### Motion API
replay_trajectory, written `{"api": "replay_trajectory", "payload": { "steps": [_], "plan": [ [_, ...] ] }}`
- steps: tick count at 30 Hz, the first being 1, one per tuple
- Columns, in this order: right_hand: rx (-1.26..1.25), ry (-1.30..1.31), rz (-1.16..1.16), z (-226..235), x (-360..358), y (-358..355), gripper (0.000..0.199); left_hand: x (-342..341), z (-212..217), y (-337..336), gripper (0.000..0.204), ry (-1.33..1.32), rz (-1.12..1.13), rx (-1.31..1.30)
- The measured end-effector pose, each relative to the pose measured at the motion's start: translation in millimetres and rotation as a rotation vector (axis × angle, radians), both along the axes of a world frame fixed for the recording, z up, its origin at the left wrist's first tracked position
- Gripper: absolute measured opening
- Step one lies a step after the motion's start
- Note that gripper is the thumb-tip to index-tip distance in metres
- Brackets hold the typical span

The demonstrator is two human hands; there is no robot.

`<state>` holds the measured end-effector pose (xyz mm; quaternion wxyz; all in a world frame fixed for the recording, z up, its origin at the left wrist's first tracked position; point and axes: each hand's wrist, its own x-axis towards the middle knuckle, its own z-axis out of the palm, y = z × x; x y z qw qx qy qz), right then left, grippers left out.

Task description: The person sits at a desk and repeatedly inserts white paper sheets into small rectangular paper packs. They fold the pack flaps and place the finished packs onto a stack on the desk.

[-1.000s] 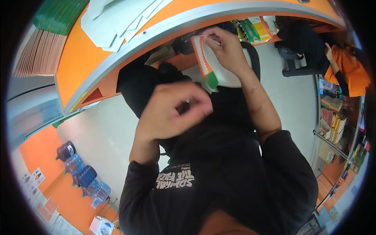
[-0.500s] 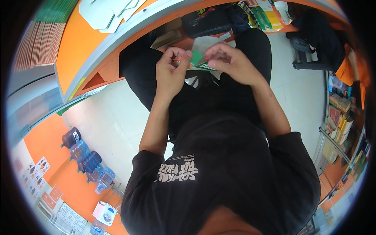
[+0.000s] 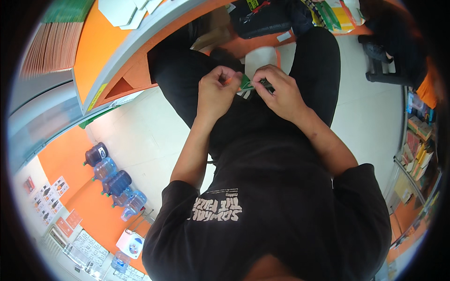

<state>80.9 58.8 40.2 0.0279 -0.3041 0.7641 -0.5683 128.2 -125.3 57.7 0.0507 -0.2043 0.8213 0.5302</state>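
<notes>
Above my lap, between my knees, a small green piece of printed card or paper [image 3: 246, 83] with pale edges stretches between my two hands. My left hand [image 3: 217, 96] pinches its left side between thumb and fingers, and a bit of orange shows there. With thumb and forefinger, my right hand [image 3: 281, 96] grips its right side. A darker green part shows under the right fingers. The fingers cover much of the piece, so its full shape is hidden. Beyond it, a white sheet with an orange edge [image 3: 262, 58] lies between my knees.
An orange counter [image 3: 93, 44] with a stack of brown-and-green sheets [image 3: 49, 47] and white cut cards [image 3: 117, 11] curves along the left. A black case [image 3: 260, 19] sits ahead. Large water bottles [image 3: 105, 168] line the left wall. Another person [image 3: 391, 37] is at the upper right.
My right hand has closed in from a loosely open pose and now pinches the green piece. The two hands are nearer each other. The whole view has shifted slightly.
</notes>
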Motion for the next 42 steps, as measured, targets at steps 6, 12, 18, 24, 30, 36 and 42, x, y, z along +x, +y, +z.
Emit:
{"api": "replay_trajectory", "payload": {
  "steps": [6,12,18,24,30,36,42],
  "plan": [
    [-0.057,0.028,-0.050,-15.1,7.3,-5.5,0.012,-0.4,4.9,-5.2,0.017,-0.024,-0.126,0.095],
    [-0.140,-0.048,-0.064,-8.7,6.5,-3.6,0.011,-1.8,15.3,-6.9,0.018,-0.056,-0.115,0.160],
    [-0.157,-0.077,-0.033,-3.2,6.2,-1.5,0.011,-3.6,22.5,-8.6,0.019,-0.014,-0.172,0.125],
    [-0.141,-0.121,0.003,1.7,4.4,-1.9,0.014,-3.3,29.4,-4.6,0.014,0.040,-0.229,0.051],
    [-0.322,-0.949,0.330,-6.7,-5.6,3.5,0.023,-23.6,49.7,-17.8,0.014,0.077,-0.676,-0.197],
    [-0.633,-0.946,0.106,-11.8,-19.8,-8.0,0.021,-7.8,16.1,9.7,0.030,0.381,0.046,-0.154],
    [-0.381,-0.858,0.163,8.4,-26.3,-10.2,0.018,-16.8,-15.2,51.1,0.037,0.402,0.266,0.231]
  ]
}}
